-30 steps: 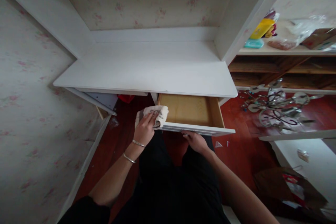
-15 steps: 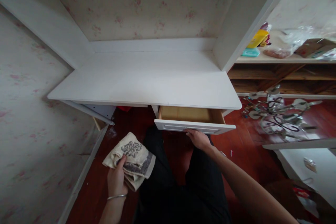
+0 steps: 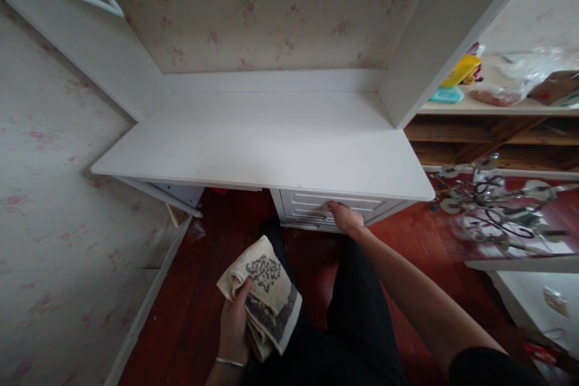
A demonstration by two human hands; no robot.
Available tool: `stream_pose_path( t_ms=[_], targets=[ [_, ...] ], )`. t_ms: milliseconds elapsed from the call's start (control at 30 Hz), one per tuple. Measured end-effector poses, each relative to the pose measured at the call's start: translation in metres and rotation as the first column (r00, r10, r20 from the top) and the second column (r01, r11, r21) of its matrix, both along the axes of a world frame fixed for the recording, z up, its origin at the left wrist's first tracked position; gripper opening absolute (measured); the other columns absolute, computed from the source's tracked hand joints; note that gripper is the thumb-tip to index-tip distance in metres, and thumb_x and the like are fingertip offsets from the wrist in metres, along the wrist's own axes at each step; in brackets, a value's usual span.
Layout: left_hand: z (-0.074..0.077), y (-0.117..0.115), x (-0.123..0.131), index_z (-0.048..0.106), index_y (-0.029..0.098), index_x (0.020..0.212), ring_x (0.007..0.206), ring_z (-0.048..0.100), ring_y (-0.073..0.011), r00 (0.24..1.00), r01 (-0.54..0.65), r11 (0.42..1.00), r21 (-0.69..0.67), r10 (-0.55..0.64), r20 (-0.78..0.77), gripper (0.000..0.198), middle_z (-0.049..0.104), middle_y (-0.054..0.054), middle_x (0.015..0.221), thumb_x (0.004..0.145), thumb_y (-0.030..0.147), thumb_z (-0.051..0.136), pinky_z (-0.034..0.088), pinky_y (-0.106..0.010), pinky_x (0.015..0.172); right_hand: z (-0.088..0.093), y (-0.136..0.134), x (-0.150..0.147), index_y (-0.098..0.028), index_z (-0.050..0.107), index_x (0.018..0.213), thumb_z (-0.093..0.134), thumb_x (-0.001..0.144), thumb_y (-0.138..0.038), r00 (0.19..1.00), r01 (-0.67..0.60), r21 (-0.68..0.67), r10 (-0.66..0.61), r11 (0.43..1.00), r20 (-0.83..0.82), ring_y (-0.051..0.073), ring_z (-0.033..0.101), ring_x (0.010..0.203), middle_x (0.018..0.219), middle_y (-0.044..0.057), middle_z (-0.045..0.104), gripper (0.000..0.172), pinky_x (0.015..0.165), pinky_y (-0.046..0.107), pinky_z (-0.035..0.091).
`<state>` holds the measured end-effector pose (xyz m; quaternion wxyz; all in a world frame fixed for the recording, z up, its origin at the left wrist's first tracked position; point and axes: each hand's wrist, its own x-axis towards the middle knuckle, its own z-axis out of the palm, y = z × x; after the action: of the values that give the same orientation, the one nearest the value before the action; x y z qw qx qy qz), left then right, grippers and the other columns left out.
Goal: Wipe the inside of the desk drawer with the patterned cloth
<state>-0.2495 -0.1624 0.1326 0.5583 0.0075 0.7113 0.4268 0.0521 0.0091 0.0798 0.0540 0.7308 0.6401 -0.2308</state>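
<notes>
A folded cream towel [image 3: 271, 280] with a dark grey pattern and band is held in my left hand [image 3: 235, 319], thumb on top, over my lap. My right hand [image 3: 346, 217] is at the front of the upper drawer [image 3: 303, 199], its fingers curled in at the middle where the knob is; the knob itself is hidden by them. This drawer sits closed beneath the white desk top [image 3: 262, 139]. Just below my fingers, a small knob [image 3: 324, 218] shows on the lower drawer front.
A chandelier [image 3: 502, 205] with curved arms lies on the red wood floor [image 3: 418, 241] to the right. Behind it, a wooden shelf unit [image 3: 479, 126] carries plastic bags and a yellow item [image 3: 461, 70]. Flowered wallpaper [image 3: 58, 193] covers the left wall.
The upper drawer, pulled out before, is now pushed in under the desk top, with my right hand still at its front. My left hand and the towel have shifted right and lower in view.
</notes>
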Motion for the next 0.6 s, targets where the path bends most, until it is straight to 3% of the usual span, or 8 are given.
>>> stream_pose_path(
  t_ms=[233, 333, 400, 467, 533, 600],
  targets=[
    [-0.009, 0.032, 0.030, 0.060, 0.015, 0.120, 0.083, 0.071, -0.0220, 0.973, -0.070, 0.984, 0.163, 0.031, 0.229, 0.041, 0.072, -0.011, 0.099, 0.080, 0.022, 0.067, 0.057, -0.038, 0.082, 0.024, -0.020, 0.002, -0.036, 0.038, 0.144, 0.037, 0.096, -0.036, 0.996, -0.085, -0.014, 0.086, 0.996, 0.038, 0.030, 0.065, 0.099, 0.121, 0.011, 0.065, 0.048, 0.079, 0.041, 0.047],
    [-0.012, 0.060, 0.053, 0.059, 0.017, 0.119, 0.089, 0.070, -0.0217, 0.965, -0.112, 0.950, 0.292, 0.035, 0.258, 0.039, 0.071, -0.010, 0.106, 0.080, 0.020, 0.066, 0.055, -0.039, 0.086, 0.045, -0.037, 0.018, -0.034, 0.055, 0.132, 0.041, 0.094, -0.041, 0.995, -0.098, 0.045, 0.098, 0.994, -0.001, 0.028, 0.066, 0.097, 0.108, 0.008, 0.071, 0.041, 0.081, 0.037, 0.045],
    [-0.013, 0.083, 0.069, 0.060, 0.017, 0.117, 0.092, 0.069, -0.0216, 0.958, -0.141, 0.928, 0.345, 0.040, 0.283, 0.037, 0.071, -0.009, 0.105, 0.080, 0.019, 0.066, 0.055, -0.040, 0.088, 0.061, -0.042, 0.040, -0.031, 0.066, 0.117, 0.039, 0.095, -0.042, 0.995, -0.025, 0.132, 0.038, 0.991, -0.092, 0.024, 0.066, 0.093, 0.102, 0.005, 0.072, 0.036, 0.080, 0.032, 0.045],
    [-0.012, 0.109, 0.084, 0.061, 0.016, 0.113, 0.092, 0.069, -0.0215, 0.948, -0.170, 0.915, 0.366, 0.051, 0.314, 0.034, 0.071, -0.009, 0.102, 0.079, 0.017, 0.064, 0.054, -0.039, 0.088, 0.078, -0.042, 0.070, -0.027, 0.067, 0.112, 0.037, 0.095, -0.042, 0.978, 0.140, 0.252, -0.094, 0.957, -0.187, 0.021, 0.066, 0.088, 0.098, 0.005, 0.072, 0.037, 0.078, 0.030, 0.045],
    [-0.010, 0.135, 0.098, 0.062, 0.014, 0.109, 0.089, 0.069, -0.0204, 0.934, -0.207, 0.906, 0.370, 0.071, 0.350, 0.030, 0.072, -0.009, 0.096, 0.079, 0.015, 0.063, 0.054, -0.038, 0.087, 0.092, -0.036, 0.103, -0.023, 0.064, 0.116, 0.037, 0.095, -0.044, 0.944, 0.323, 0.402, -0.259, 0.857, -0.206, 0.021, 0.064, 0.091, 0.100, 0.008, 0.071, 0.040, 0.081, 0.032, 0.044],
    [-0.009, 0.158, 0.111, 0.063, 0.012, 0.102, 0.083, 0.070, -0.0188, 0.921, -0.250, 0.893, 0.373, 0.101, 0.375, 0.025, 0.072, -0.007, 0.090, 0.077, 0.013, 0.063, 0.055, -0.036, 0.084, 0.099, -0.025, 0.133, -0.018, 0.058, 0.125, 0.037, 0.094, -0.046, 0.920, 0.387, 0.494, -0.361, 0.778, -0.152, 0.024, 0.060, 0.104, 0.113, 0.015, 0.065, 0.047, 0.088, 0.036, 0.041]
  ],
)
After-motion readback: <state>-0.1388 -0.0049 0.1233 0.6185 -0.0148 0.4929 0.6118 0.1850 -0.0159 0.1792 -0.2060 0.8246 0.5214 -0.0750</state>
